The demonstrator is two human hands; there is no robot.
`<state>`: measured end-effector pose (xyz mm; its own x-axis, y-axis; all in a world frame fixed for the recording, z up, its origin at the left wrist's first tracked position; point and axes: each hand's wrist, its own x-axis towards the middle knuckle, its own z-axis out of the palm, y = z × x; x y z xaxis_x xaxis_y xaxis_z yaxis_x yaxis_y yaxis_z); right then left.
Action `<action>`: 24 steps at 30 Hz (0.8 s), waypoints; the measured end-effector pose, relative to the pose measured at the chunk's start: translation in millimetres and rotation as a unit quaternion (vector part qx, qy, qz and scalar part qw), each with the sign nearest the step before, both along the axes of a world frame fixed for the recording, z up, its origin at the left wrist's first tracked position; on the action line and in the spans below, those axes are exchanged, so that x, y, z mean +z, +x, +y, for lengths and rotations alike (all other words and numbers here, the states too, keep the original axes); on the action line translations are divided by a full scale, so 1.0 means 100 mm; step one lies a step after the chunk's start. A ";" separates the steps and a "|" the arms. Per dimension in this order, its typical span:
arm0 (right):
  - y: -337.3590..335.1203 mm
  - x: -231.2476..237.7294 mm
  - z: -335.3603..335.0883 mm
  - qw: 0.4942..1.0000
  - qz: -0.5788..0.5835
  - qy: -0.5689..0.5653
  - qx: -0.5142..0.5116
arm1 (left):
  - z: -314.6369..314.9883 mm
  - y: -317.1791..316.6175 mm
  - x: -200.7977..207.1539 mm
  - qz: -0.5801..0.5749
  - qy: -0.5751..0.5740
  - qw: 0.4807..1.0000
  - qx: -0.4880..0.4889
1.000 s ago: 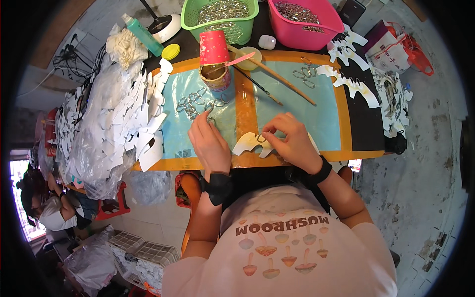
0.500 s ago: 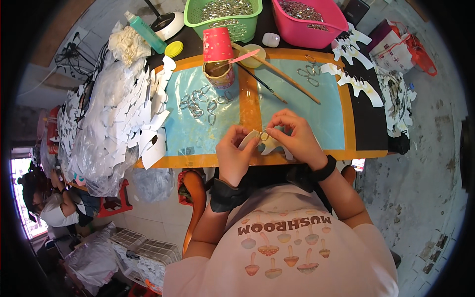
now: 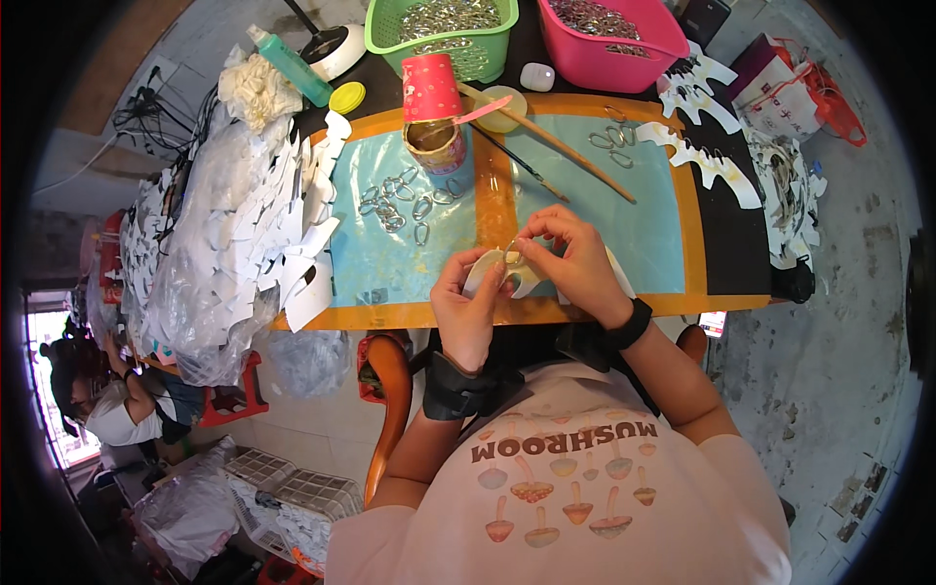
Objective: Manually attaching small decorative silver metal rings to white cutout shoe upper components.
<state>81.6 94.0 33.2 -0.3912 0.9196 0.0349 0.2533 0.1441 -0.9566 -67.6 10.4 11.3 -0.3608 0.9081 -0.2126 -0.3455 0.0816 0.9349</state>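
just over the near edge of the blue sheet [image 3: 643, 239], a pale cut-out piece [image 3: 527, 284] sits between both hands: the left hand [image 3: 466, 306] pinches it with thumb and fingers, while the right hand [image 3: 583, 267] has its fingertips closed on a small metal ring [image 3: 512, 255] at the piece's upper edge. loose rings [image 3: 390, 207] are scattered on the sheet's left half. toward its far edge stand an open tin [image 3: 437, 153] and a red spotted cup [image 3: 430, 88]; a wooden stick [image 3: 575, 161] slants across its right half. right of the sheet, more white cut-outs [image 3: 720, 178] lie on the black worktop [image 3: 736, 249]; beyond it sit a green basket [image 3: 444, 46] and a pink tub [image 3: 609, 68], both holding metal pieces.
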 end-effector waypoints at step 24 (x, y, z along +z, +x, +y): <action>-0.03 0.01 0.03 1.000 0.015 -0.021 0.017 | -0.02 0.10 -0.04 -0.027 0.008 0.998 0.054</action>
